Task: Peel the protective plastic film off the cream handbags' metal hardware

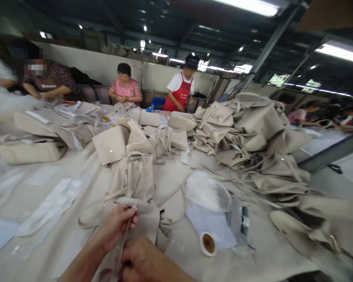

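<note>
Head view: the left hand [117, 223] has its thumb and fingers pressed together on a narrow pale beige strap [124, 237], which runs down from these fingertips toward the right hand [144, 256]. The right hand's fingers are curled in, just below and to the right of the left ones; their tips are hidden, so I cannot tell whether they clamp the strap. Just beyond the left fingertips stands a beige leather-like handbag with looped handles [138, 172], facing them. Right of both hands' fingers, on a surface draped in beige material [253, 244], lie a white ring-shaped roll with a brown centre [208, 243], flat white sheets [216, 225] and a crumpled translucent plastic bag [206, 190]. Farther off, beyond the fingers and to the right, rises a heap of beige bags [238, 129]. Well beyond the fingers, a person in a red apron [179, 94] stands across the surface.
</note>
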Demonstrator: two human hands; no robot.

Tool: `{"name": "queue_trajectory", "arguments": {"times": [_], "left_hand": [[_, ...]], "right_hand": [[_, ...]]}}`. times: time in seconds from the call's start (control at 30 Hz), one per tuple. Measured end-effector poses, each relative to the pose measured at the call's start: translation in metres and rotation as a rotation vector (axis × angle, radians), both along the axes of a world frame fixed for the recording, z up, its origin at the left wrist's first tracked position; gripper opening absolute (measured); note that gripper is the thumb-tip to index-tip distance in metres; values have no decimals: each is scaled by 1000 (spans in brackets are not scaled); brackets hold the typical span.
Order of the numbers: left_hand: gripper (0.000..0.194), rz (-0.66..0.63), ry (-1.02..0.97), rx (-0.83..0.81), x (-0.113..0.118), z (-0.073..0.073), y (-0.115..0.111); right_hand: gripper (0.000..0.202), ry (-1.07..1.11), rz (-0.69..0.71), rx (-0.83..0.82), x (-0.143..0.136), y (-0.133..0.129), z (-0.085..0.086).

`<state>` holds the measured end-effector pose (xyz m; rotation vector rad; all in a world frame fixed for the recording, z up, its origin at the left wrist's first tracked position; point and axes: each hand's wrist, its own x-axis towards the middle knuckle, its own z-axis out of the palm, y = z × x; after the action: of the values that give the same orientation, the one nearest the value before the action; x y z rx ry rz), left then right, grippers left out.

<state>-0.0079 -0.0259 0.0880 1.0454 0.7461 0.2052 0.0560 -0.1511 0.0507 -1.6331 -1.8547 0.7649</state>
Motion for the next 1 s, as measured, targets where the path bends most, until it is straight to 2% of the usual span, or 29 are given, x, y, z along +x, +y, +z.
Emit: {"name": "queue_trajectory", "arguments": {"times": [0.07,0.13,0.2,0.27,0.3,0.37,0.43,0.5,0.57,0.67,0.8,0.9,1.0], "left_hand": [[42,36,2,41,14,-4,4],[45,53,15,119,25,-9,8],[49,83,20,187,33,-14,14],[51,149,9,231,38,-19,22],[52,196,-6,241,40,-20,26],[52,272,-34,239,43,-20,33],[48,268,-52,222,43,-18,35],[42,176,-49,201,38,-13,30],[40,54,-25,167,28,-10,19],[48,-32,23,129,10,-8,2],[63,61,98,121,-7,-10,-10],[63,98,110,138,-14,-17,-14],[65,124,125,164,-22,-29,-21]], "right_hand": [[13,8,-106,44,0,2,-3],[16,107,-270,84,8,-4,-1],[20,264,-461,90,26,-23,-2],[25,333,-702,68,52,-56,-13],[27,296,-838,55,66,-76,-24],[33,-29,-1120,107,90,-121,-56],[44,-144,-1258,98,106,-160,-94],[51,-284,-1349,66,113,-186,-132],[50,-526,-1385,-5,113,-198,-162],[42,-749,-1306,-94,111,-204,-188],[42,-696,-1245,-25,126,-220,-200],[54,-648,-1232,71,161,-235,-205],[54,-654,-1242,81,202,-237,-210]]}}
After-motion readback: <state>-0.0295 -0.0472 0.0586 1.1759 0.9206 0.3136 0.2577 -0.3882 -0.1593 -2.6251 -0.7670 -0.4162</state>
